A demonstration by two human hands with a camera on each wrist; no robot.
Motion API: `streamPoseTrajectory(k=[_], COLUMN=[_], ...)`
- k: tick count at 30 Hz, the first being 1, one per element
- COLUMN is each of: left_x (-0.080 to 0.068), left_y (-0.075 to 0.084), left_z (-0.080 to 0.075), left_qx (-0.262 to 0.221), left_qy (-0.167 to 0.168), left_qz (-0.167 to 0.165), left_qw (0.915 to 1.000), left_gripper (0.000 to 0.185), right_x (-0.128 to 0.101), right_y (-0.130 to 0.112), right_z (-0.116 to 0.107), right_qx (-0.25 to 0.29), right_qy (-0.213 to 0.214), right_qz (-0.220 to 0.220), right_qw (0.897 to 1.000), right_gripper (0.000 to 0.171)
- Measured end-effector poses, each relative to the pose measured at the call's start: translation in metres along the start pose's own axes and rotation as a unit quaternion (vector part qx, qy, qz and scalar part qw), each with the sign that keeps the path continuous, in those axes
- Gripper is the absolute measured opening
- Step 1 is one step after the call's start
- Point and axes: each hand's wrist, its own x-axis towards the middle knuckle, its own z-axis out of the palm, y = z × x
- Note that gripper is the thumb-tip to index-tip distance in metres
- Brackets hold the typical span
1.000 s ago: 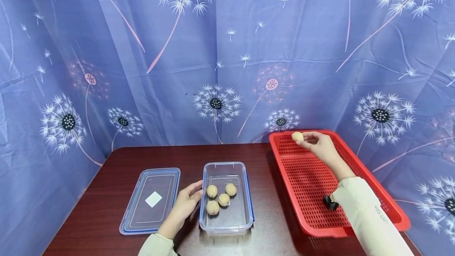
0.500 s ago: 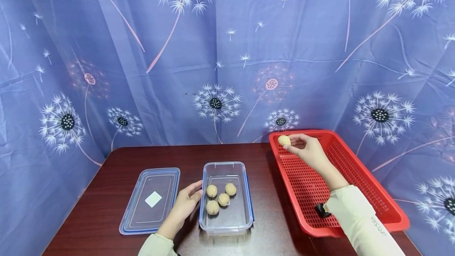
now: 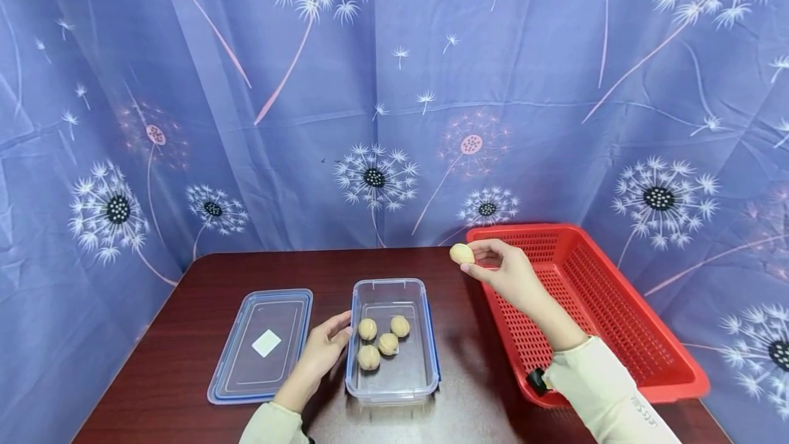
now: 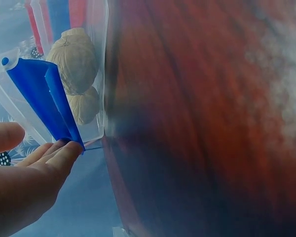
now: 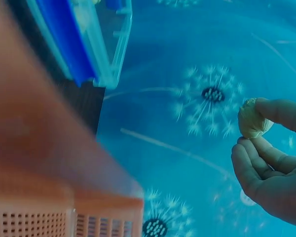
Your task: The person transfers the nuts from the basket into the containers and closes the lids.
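My right hand pinches a pale walnut in the air, just left of the red basket's near-left corner and above the table. In the right wrist view the walnut sits between thumb and fingertips. A clear plastic box with blue clips holds several walnuts. My left hand rests with straight fingers against the box's left wall; the left wrist view shows its fingers touching a blue clip, with walnuts behind the clear wall.
The box's lid lies flat on the dark wooden table, left of the box. A blue dandelion-print curtain closes off the back and sides. The red basket reaches the table's right edge.
My right hand has carried the walnut leftward, from over the basket's far end to past its left rim, nearer the clear box. The left hand has stayed put.
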Motion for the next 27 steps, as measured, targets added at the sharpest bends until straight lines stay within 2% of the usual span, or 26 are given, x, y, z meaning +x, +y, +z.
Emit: streamPoseTrajectory(k=[9, 14, 21, 27], left_x=[0.001, 0.001, 0.002, 0.001], left_y=[0.0, 0.0, 0.001, 0.0], left_z=[0.001, 0.002, -0.001, 0.001], left_qx=[0.001, 0.001, 0.004, 0.001], left_qy=[0.007, 0.006, 0.009, 0.003], left_qz=[-0.012, -0.011, -0.009, -0.014], left_qw=[0.9999, 0.9999, 0.9999, 0.9999], left_gripper=[0.039, 0.039, 0.04, 0.04], right_x=[-0.007, -0.011, -0.01, -0.009], right_y=[-0.019, -0.026, -0.027, -0.019], right_z=[0.027, 0.042, 0.066, 0.086], right_qx=[0.028, 0.042, 0.063, 0.093], right_qy=[0.008, 0.017, 0.027, 0.03], right_qz=[-0.038, -0.039, -0.048, -0.045], right_qw=[0.999, 0.998, 0.996, 0.994], right_gripper=[0.034, 0.034, 0.034, 0.034])
